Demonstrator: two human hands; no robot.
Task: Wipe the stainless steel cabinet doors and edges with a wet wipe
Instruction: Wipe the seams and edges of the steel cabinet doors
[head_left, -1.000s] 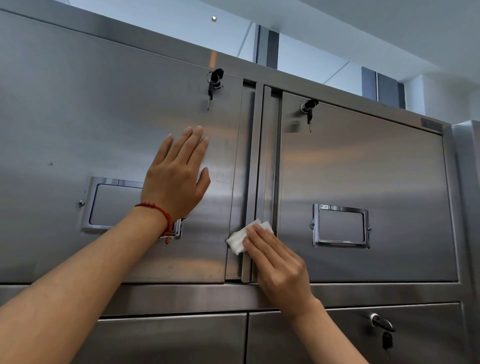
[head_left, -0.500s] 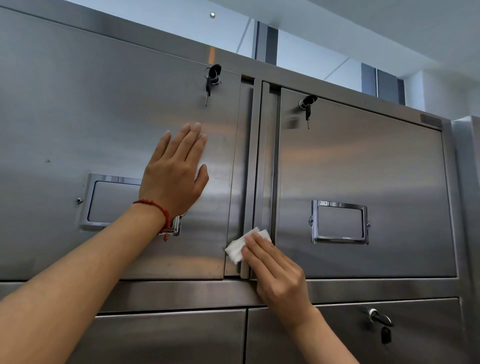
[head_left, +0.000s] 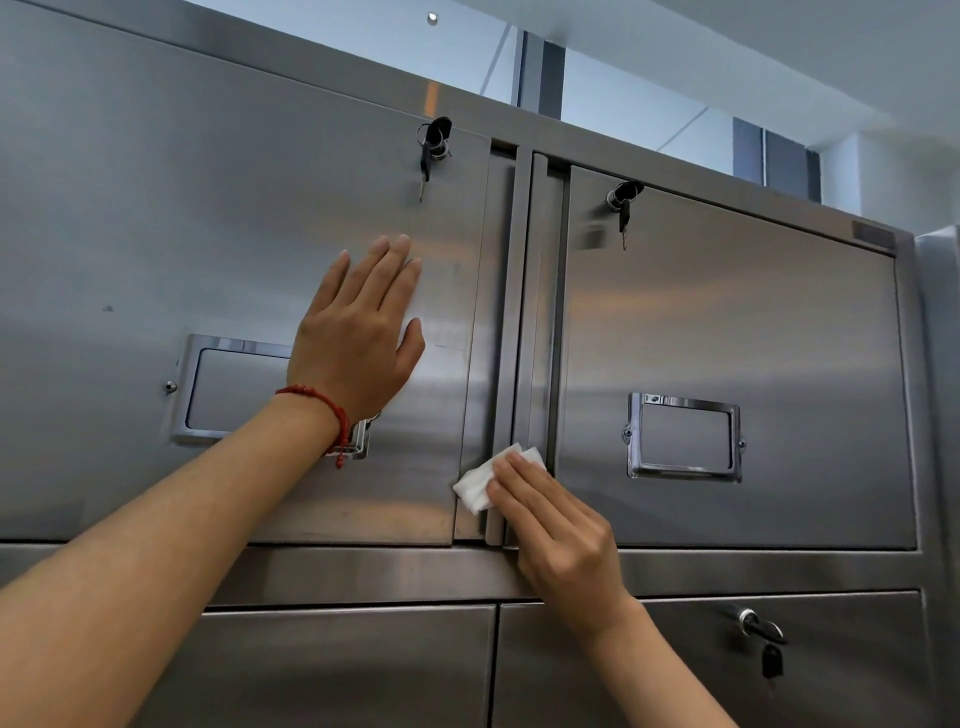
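Your wet wipe (head_left: 485, 480) is plain white, no print. Cabinet doors (head_left: 727, 338) are brushed silver-grey steel with faint warm orange reflections banding across. Label frames (head_left: 683, 439) are brighter chrome. Keys (head_left: 435, 136) in the locks have black heads. The bracelet (head_left: 332, 410) on your left wrist is red cord.

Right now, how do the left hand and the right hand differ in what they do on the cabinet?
The left hand lies flat and bare on the upper left door; the right hand presses a white wipe on the middle edge strip. The left hand sits higher; the right hand is near the doors' bottom. Only the left wrist wears a red bracelet. Both have straight fingers.
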